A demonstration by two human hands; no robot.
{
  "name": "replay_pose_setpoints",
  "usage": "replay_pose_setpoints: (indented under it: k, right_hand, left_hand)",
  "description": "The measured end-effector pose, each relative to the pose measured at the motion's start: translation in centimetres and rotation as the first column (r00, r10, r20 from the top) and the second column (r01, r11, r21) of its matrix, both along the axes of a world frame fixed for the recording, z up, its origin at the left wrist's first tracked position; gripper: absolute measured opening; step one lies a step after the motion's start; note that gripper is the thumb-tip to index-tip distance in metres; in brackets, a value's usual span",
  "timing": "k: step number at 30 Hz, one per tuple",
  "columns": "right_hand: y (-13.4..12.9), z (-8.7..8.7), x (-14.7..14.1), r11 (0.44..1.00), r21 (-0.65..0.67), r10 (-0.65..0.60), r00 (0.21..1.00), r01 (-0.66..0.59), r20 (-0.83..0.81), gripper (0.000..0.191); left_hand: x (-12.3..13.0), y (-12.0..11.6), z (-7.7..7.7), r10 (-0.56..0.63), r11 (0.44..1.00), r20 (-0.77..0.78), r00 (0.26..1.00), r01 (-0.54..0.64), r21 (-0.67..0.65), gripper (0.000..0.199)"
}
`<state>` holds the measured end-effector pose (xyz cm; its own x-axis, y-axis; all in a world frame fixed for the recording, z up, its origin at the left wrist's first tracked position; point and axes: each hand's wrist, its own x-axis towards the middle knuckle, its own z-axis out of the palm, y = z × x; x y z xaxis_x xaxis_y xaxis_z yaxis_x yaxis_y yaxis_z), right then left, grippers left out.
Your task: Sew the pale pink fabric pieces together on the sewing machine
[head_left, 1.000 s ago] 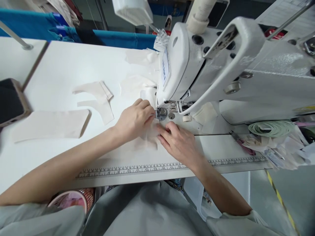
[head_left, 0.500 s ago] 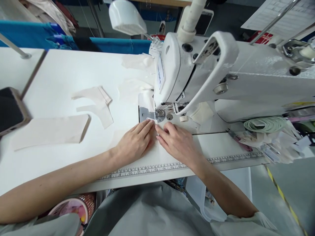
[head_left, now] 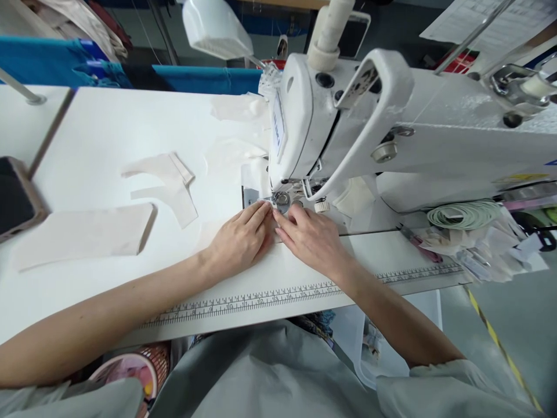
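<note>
At the needle area of a white sewing machine point(head_left: 300, 122), both hands meet over a small piece of pale fabric that their fingers largely hide. My left hand point(head_left: 241, 239) lies with its fingers together, tips on the fabric beside the metal plate point(head_left: 250, 196). My right hand point(head_left: 311, 237) has its thumb and index finger drawn in at the fabric's right side, the other fingers bent. Cut pale pieces point(head_left: 163, 183) lie to the left, near a longer folded piece point(head_left: 87, 237). More thin pale fabric point(head_left: 230, 154) lies behind the plate.
A phone point(head_left: 17, 197) rests at the left. Along the front edge runs a printed ruler point(head_left: 261, 302). Snips point(head_left: 420, 242), a coil of green strip point(head_left: 463, 215) and scraps point(head_left: 491, 249) lie at the right. A lamp head point(head_left: 215, 29) hangs above. Below are a pink basket point(head_left: 161, 363) and a clear bin point(head_left: 357, 348).
Both hands have moved slightly toward the needle, covering more of the metal plate and the small fabric. The whole view has shifted a little.
</note>
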<state>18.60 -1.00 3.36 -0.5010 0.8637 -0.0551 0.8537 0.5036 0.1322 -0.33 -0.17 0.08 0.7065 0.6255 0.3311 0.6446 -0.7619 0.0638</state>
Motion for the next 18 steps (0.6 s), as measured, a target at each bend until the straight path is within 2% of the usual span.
replay_pose_setpoints:
  k: [9,18]
  right_hand:
    - [0.04,-0.35,0.15,0.999,0.039,0.005,1.000,-0.003,-0.031,0.044]
    - [0.03,-0.37,0.11,0.998,0.061,0.004,1.000,-0.002,-0.024,0.043]
  left_hand:
    - [0.13,0.31,0.06,-0.020,0.997,0.011,1.000,0.019,0.071,0.041]
    - [0.09,0.35,0.05,-0.020,0.999,0.007,1.000,0.020,0.043,0.041]
